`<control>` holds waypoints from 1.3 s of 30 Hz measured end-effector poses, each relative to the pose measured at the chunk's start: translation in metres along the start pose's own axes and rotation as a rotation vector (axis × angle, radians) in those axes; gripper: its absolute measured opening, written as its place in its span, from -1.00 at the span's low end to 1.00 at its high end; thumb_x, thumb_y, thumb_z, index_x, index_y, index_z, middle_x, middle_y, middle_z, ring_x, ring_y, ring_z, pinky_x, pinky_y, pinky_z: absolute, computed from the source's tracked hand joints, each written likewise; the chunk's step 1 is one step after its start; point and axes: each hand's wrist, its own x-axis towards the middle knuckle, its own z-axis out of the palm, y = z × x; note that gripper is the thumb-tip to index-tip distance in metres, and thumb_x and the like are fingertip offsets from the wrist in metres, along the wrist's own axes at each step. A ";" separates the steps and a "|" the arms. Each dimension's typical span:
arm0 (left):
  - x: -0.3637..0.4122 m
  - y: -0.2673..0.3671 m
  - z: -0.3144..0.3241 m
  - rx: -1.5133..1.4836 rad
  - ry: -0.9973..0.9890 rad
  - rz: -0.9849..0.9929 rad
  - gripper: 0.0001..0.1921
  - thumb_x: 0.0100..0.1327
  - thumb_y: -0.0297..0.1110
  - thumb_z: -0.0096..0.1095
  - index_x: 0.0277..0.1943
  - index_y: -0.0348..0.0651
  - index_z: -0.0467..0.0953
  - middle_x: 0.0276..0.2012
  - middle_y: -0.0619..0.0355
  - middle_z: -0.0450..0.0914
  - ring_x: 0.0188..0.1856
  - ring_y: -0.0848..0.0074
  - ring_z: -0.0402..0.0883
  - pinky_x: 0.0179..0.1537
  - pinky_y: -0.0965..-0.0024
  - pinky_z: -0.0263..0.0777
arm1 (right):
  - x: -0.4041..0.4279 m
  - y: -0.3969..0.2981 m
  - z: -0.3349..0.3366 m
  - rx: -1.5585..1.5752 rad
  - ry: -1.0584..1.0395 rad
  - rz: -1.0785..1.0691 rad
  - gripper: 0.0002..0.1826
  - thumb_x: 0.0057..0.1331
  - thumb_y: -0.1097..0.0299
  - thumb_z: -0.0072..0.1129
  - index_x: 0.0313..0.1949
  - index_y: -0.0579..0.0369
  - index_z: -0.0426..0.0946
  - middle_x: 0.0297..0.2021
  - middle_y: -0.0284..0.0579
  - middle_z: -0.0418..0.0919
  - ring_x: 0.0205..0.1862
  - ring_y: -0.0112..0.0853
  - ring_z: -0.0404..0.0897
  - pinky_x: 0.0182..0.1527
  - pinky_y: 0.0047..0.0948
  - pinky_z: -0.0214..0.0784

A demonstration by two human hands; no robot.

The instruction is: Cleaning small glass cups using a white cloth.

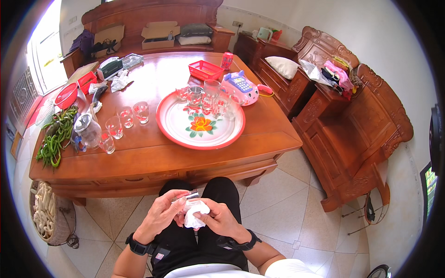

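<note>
My left hand (166,210) holds a small clear glass (189,195) above my lap, its far rim showing past my fingers. Crumpled white tissue (196,212) is bunched against the glass, gripped by my right hand (218,216). The hands nearly meet, and most of the glass is hidden. On the wooden table (149,156) before me, a round enamel tray (167,133) with a red rim and flower print carries several glasses (211,91) at its far side. Left of it, several glasses with red prints (141,113) stand near a lidded glass pitcher (87,130).
Green peppers (52,147) lie at the table's left end, near red baskets (66,96). Behind are a tissue box (110,67) and glass ashtray (132,60). A toy phone (240,87) sits beyond the tray. A woven basket (64,222) stands on the floor at left.
</note>
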 end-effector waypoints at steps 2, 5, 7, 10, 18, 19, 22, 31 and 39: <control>-0.002 0.001 -0.002 -0.015 -0.006 -0.045 -0.61 0.39 -0.20 0.01 0.07 -0.37 0.37 -0.39 0.15 0.55 -0.52 0.67 0.53 -0.52 0.61 0.47 | 0.000 -0.004 0.000 0.037 -0.027 0.030 -0.67 0.34 0.45 0.03 0.07 0.27 0.36 -0.34 -0.12 0.59 -0.37 -0.50 0.61 -0.30 -0.57 0.46; -0.002 0.000 -0.002 0.000 -0.030 -0.098 -0.62 0.41 -0.16 -0.04 0.07 -0.30 0.39 -0.27 0.11 0.57 -0.41 0.66 0.56 -0.50 0.59 0.51 | 0.000 -0.009 0.000 0.038 -0.043 0.049 -0.69 0.35 0.43 0.02 0.05 0.26 0.37 -0.35 -0.12 0.59 -0.37 -0.51 0.60 -0.31 -0.58 0.45; -0.002 -0.003 0.002 -0.020 0.008 -0.048 -0.62 0.38 -0.19 0.01 0.09 -0.33 0.37 -0.23 0.13 0.55 -0.35 0.68 0.54 -0.42 0.61 0.51 | 0.000 -0.008 0.000 0.006 -0.037 0.038 -0.70 0.35 0.42 0.02 0.04 0.25 0.38 -0.35 -0.13 0.59 -0.37 -0.53 0.59 -0.31 -0.59 0.44; -0.002 0.001 0.007 0.002 -0.052 0.049 -0.59 0.33 -0.25 0.12 0.11 -0.36 0.34 -0.18 0.15 0.53 -0.28 0.69 0.51 -0.32 0.62 0.50 | 0.000 -0.001 0.000 -0.139 0.041 -0.087 -0.71 0.36 0.37 0.03 0.02 0.23 0.41 -0.36 -0.15 0.59 -0.36 -0.55 0.58 -0.31 -0.59 0.41; -0.001 0.004 0.006 -0.046 -0.034 0.055 -0.57 0.27 -0.33 0.21 0.11 -0.39 0.33 -0.21 0.14 0.54 -0.35 0.67 0.53 -0.37 0.62 0.51 | -0.001 0.001 0.004 -0.029 0.076 -0.074 -0.71 0.35 0.34 0.05 0.00 0.22 0.43 -0.36 -0.16 0.59 -0.34 -0.55 0.58 -0.32 -0.61 0.40; -0.001 0.004 0.005 -0.051 -0.019 0.061 -0.58 0.28 -0.33 0.20 0.11 -0.39 0.34 -0.24 0.13 0.55 -0.38 0.66 0.54 -0.41 0.61 0.52 | -0.001 0.002 0.004 -0.030 0.077 -0.075 -0.71 0.35 0.34 0.05 0.00 0.22 0.43 -0.36 -0.16 0.59 -0.34 -0.55 0.58 -0.32 -0.61 0.40; -0.002 0.004 0.006 -0.014 0.028 0.048 -0.59 0.29 -0.29 0.18 0.10 -0.37 0.35 -0.27 0.11 0.57 -0.44 0.64 0.56 -0.49 0.59 0.54 | -0.003 0.003 0.005 -0.063 0.064 -0.053 -0.69 0.35 0.35 0.06 0.02 0.22 0.43 -0.35 -0.15 0.60 -0.35 -0.54 0.59 -0.34 -0.62 0.41; -0.002 0.002 0.005 -0.163 0.027 -0.003 -0.64 0.40 -0.20 -0.04 0.03 -0.35 0.43 -0.45 0.17 0.57 -0.58 0.67 0.53 -0.60 0.61 0.51 | -0.002 0.002 0.003 -0.279 0.093 -0.217 -0.68 0.28 0.42 0.11 0.02 0.19 0.47 -0.31 -0.04 0.61 -0.35 -0.38 0.63 -0.35 -0.52 0.43; -0.004 0.006 0.004 -0.162 0.006 -0.042 -0.63 0.39 -0.20 -0.01 0.06 -0.34 0.42 -0.36 0.14 0.58 -0.52 0.64 0.55 -0.55 0.58 0.52 | -0.005 0.000 0.001 -0.305 0.067 -0.206 -0.69 0.27 0.43 0.12 0.01 0.15 0.48 -0.30 0.01 0.62 -0.35 -0.30 0.64 -0.31 -0.49 0.44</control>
